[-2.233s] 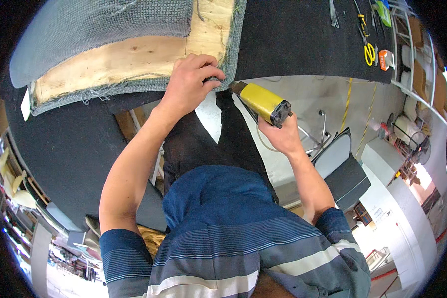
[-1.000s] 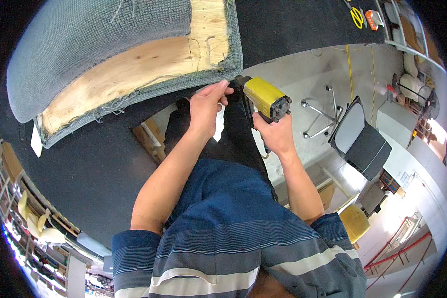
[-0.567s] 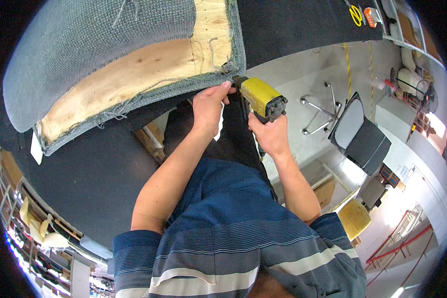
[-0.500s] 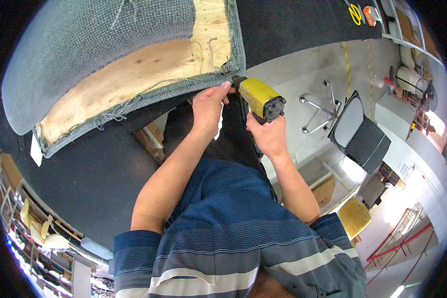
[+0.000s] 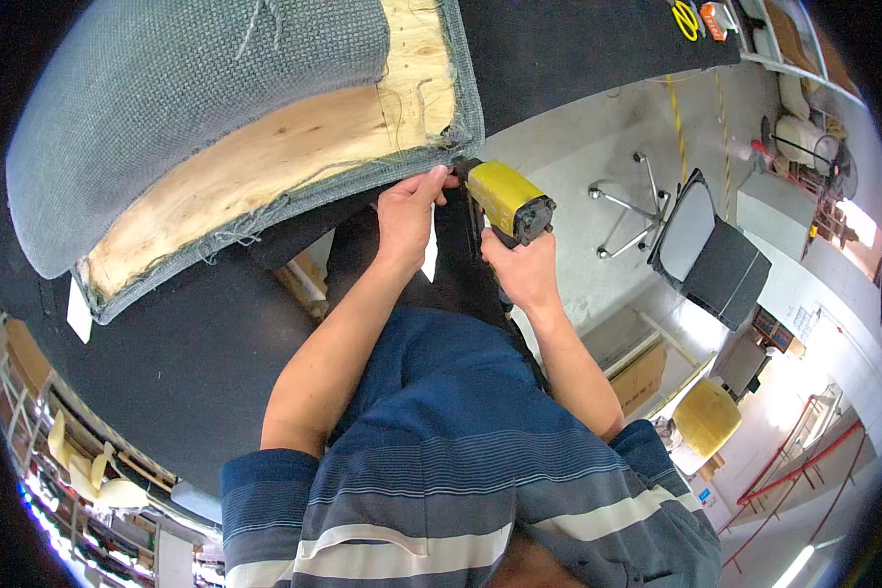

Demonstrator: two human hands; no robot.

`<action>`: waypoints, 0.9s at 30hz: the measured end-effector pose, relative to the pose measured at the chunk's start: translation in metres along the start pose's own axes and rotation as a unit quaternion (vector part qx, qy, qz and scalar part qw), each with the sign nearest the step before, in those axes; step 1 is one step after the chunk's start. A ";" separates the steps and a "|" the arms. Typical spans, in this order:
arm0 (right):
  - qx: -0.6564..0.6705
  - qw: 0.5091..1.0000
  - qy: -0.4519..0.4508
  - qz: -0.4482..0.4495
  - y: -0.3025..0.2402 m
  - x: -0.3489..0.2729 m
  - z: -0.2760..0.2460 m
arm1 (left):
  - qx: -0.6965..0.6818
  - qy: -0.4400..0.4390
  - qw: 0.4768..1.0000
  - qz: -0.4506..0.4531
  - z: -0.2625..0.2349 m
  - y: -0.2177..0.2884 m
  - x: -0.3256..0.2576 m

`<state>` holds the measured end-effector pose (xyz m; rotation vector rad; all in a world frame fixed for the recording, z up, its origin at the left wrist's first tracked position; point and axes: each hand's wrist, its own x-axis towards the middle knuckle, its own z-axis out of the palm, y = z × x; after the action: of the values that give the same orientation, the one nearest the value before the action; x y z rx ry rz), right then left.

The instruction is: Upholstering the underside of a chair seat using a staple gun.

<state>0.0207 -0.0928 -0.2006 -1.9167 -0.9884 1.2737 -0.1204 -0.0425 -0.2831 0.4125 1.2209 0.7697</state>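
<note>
A grey upholstered panel lies on the black-covered table, its woven fabric wrapped over a bare plywood board with frayed threads along the edge. My left hand pinches at the panel's near right corner, thumb and forefinger together. A pointed white strip hangs from under that hand; the part inside the fingers is hidden. My right hand grips a yellow and black staple gun by its handle. The gun's nose is at the panel corner, close beside my left fingertips; whether it touches cannot be told.
Yellow-handled scissors and a small orange and white box lie at the table's far right. Another white piece sticks out under the panel's left end. An office chair lies tipped on the floor to the right, near a yellow stool.
The staple gun and my right hand have shifted slightly left. The panel's left end sits a little lower in view. Both hands keep their grip.
</note>
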 end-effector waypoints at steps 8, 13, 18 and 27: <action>-0.057 0.998 0.014 0.018 0.005 0.001 0.011 | -0.027 0.015 0.999 -0.008 -0.001 -0.001 0.003; -0.070 0.993 0.089 -0.018 0.016 -0.003 0.029 | -0.018 0.008 1.000 -0.015 -0.006 -0.003 0.003; -0.054 0.997 0.059 0.007 0.006 -0.003 0.021 | -0.028 -0.001 1.000 -0.007 -0.006 0.000 0.001; -0.036 0.999 0.029 -0.023 0.003 -0.006 0.025 | 0.026 0.006 0.999 0.037 -0.008 -0.001 0.003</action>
<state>-0.0036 -0.0971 -0.2082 -1.9614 -1.0552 1.1654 -0.1271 -0.0418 -0.2877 0.4990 1.2451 0.8068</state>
